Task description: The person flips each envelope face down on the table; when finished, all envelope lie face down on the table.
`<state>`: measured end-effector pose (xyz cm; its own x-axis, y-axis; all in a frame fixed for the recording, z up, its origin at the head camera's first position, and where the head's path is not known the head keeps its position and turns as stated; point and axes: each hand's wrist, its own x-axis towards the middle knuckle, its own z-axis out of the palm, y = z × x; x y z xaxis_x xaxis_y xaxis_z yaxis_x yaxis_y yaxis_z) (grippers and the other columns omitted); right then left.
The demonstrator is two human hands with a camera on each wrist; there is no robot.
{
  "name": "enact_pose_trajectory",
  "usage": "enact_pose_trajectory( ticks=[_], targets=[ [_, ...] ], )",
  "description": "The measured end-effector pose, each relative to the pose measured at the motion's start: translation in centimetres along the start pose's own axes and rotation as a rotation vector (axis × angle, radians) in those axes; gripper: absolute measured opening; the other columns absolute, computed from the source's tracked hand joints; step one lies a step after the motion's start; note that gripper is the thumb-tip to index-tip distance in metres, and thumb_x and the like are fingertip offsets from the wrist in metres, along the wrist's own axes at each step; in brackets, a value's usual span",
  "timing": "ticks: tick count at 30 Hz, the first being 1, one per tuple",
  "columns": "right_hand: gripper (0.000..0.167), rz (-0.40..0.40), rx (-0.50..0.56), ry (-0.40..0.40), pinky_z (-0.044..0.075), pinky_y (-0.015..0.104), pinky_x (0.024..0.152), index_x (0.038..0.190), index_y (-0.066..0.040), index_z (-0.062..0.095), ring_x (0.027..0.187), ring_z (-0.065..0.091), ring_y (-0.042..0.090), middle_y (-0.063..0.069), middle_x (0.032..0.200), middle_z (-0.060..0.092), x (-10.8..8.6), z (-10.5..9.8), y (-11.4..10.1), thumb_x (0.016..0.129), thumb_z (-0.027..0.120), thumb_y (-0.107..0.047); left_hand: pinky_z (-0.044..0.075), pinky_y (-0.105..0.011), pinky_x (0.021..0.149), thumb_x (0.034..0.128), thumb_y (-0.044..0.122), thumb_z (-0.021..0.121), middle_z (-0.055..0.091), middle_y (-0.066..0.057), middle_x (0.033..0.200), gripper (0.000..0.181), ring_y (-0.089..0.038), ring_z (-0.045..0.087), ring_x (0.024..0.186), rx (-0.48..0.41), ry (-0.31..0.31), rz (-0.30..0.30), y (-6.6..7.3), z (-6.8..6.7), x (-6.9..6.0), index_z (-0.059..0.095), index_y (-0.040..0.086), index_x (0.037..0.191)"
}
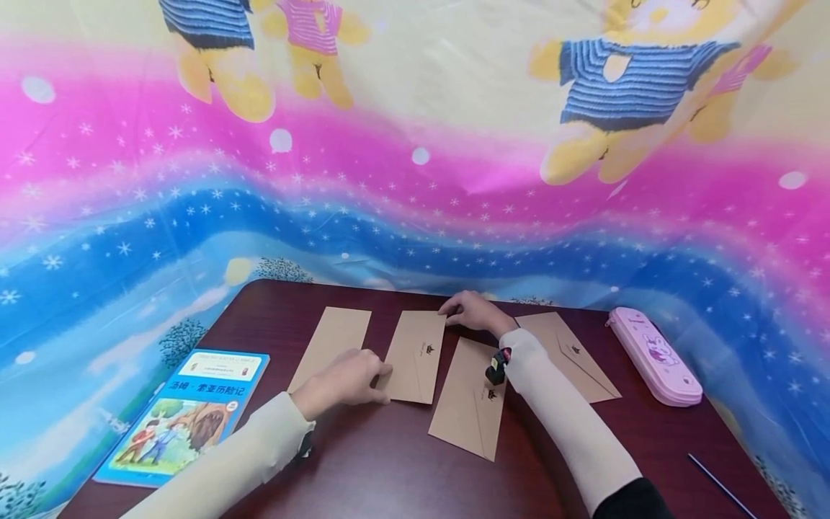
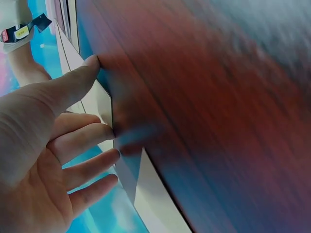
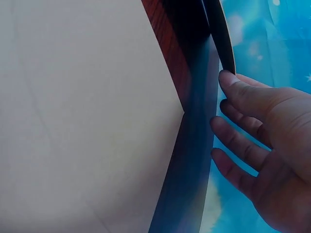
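Four brown envelopes lie side by side on the table. My left hand (image 1: 344, 380) has its thumb and fingertips at the near left corner of the second envelope from the left (image 1: 410, 360); in the left wrist view, the fingers of that hand (image 2: 63, 131) are fairly straight against the envelope's edge (image 2: 103, 103). At its far right corner is my right hand (image 1: 476, 311). The right wrist view has the right hand (image 3: 272, 131) pinching the envelope's edge (image 3: 224, 43) between thumb and index finger, other fingers spread.
The leftmost envelope (image 1: 333, 339) is beside the left hand. Two more envelopes (image 1: 463, 404) (image 1: 570, 353) lie near the right forearm. A blue book (image 1: 188, 418) is at the left, a pink pencil case (image 1: 655, 357) and a thin pen-like stick (image 1: 720, 484) at the right. Patterned cloth (image 1: 415, 238) hangs behind.
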<state>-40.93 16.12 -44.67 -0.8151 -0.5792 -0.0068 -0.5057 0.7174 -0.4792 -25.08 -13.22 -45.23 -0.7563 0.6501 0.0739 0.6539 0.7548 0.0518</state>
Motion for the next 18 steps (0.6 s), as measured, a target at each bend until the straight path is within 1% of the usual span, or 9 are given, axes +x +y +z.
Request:
enact_pose_trajectory(
  ticks=[6, 10, 12, 14, 16, 18],
  targets=[
    [0.026, 0.001, 0.017, -0.003, 0.057, 0.041, 0.094, 0.122, -0.017, 0.076, 0.115, 0.067, 0.026, 0.007, 0.126, 0.071, -0.2, 0.4, 0.1, 0.096, 0.072, -0.016, 0.04, -0.029, 0.055, 0.0811, 0.051, 0.082, 0.047, 0.012, 0.055, 0.04, -0.006, 0.047, 0.056, -0.001, 0.0, 0.005, 0.4, 0.2, -0.2, 0.062, 0.017, 0.073],
    [0.026, -0.003, 0.016, 0.003, 0.056, 0.043, 0.097, 0.124, -0.017, 0.075, 0.118, 0.066, 0.027, 0.008, 0.129, 0.07, -0.2, 0.4, 0.0, 0.098, 0.07, -0.017, 0.041, -0.029, 0.056, 0.0826, 0.049, 0.082, 0.048, 0.012, 0.057, 0.039, -0.006, 0.049, 0.058, 0.004, 0.028, 0.03, 0.6, 0.3, -0.5, 0.059, 0.019, 0.071],
    [0.026, -0.011, 0.022, 0.009, 0.055, 0.043, 0.098, 0.124, -0.017, 0.075, 0.119, 0.066, 0.027, 0.008, 0.129, 0.07, -0.1, 0.3, 0.0, 0.099, 0.069, -0.016, 0.042, -0.029, 0.058, 0.0838, 0.048, 0.081, 0.049, 0.011, 0.061, 0.038, -0.007, 0.052, 0.061, 0.008, 0.036, 0.032, 0.7, 0.2, -0.7, 0.058, 0.02, 0.073],
    [0.026, -0.022, 0.026, 0.019, 0.055, 0.044, 0.099, 0.124, -0.018, 0.075, 0.119, 0.065, 0.027, 0.007, 0.129, 0.07, 0.0, 0.1, 0.0, 0.099, 0.069, -0.017, 0.044, -0.03, 0.06, 0.0857, 0.048, 0.08, 0.052, 0.009, 0.064, 0.036, -0.009, 0.055, 0.064, 0.019, 0.036, 0.029, 0.9, 0.2, -0.8, 0.059, 0.019, 0.078],
    [0.026, -0.037, 0.026, 0.037, 0.055, 0.044, 0.099, 0.124, -0.017, 0.075, 0.117, 0.066, 0.026, 0.007, 0.128, 0.07, 0.2, 0.0, 0.0, 0.099, 0.068, -0.017, 0.048, -0.031, 0.062, 0.0878, 0.048, 0.078, 0.057, 0.006, 0.069, 0.034, -0.01, 0.058, 0.068, 0.031, 0.031, 0.02, 1.1, 0.2, -0.9, 0.066, 0.016, 0.092],
    [0.025, -0.049, 0.03, 0.053, 0.055, 0.043, 0.098, 0.124, -0.018, 0.075, 0.115, 0.067, 0.025, 0.007, 0.127, 0.07, 0.4, -0.1, -0.1, 0.1, 0.068, -0.017, 0.051, -0.033, 0.064, 0.0898, 0.047, 0.076, 0.063, 0.004, 0.074, 0.041, -0.011, 0.062, 0.071, 0.047, 0.029, 0.018, 1.4, 0.2, -1.1, 0.068, 0.012, 0.108]
  ],
)
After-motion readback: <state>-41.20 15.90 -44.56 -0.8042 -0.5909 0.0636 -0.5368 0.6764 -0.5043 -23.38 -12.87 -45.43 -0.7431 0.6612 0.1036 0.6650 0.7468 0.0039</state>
